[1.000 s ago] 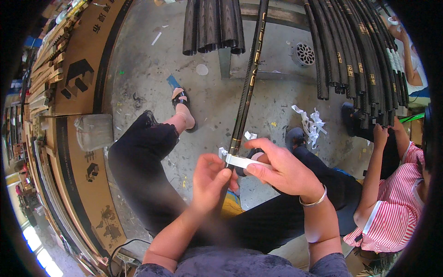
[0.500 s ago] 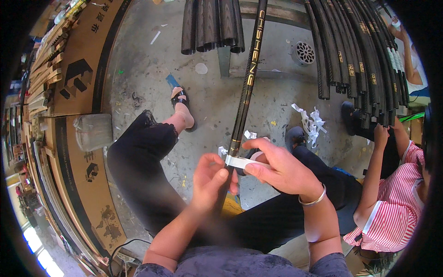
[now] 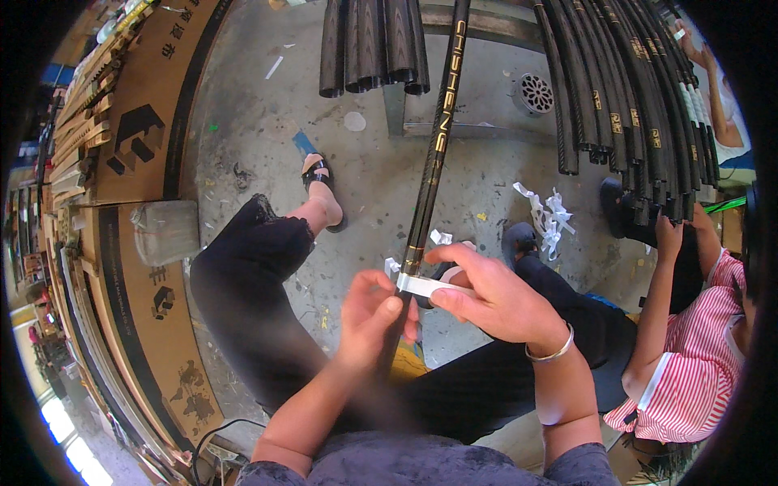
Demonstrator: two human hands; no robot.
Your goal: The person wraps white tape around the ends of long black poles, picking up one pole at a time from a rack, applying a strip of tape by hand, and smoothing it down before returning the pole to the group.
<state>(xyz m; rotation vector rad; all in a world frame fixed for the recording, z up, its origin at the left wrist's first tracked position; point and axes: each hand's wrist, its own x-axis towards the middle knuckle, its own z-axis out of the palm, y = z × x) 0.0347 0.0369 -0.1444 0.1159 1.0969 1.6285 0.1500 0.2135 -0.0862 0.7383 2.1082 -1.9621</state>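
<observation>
A long black pole [image 3: 427,188] with gold lettering and gold rings slants from the top of the view down to my lap. My left hand [image 3: 365,317] is closed round its lower part, thumb on the near side. Just above that thumb, a white strip of tape [image 3: 423,285] lies against the pole and stretches off to the right. Its free end is pinched between the thumb and fingers of my right hand [image 3: 504,297], which wears a bangle. A small white scrap [image 3: 392,266] sticks out at the pole's left side. The pole's lower end is hidden by my hand and arm.
Black tubes [image 3: 369,49] jut out at the top, and many more poles [image 3: 616,97] hang over the right side. Curled white strips [image 3: 547,215] litter the floor. A person in a striped shirt [image 3: 689,368] sits close on my right. Cardboard boxes [image 3: 134,121] line the left.
</observation>
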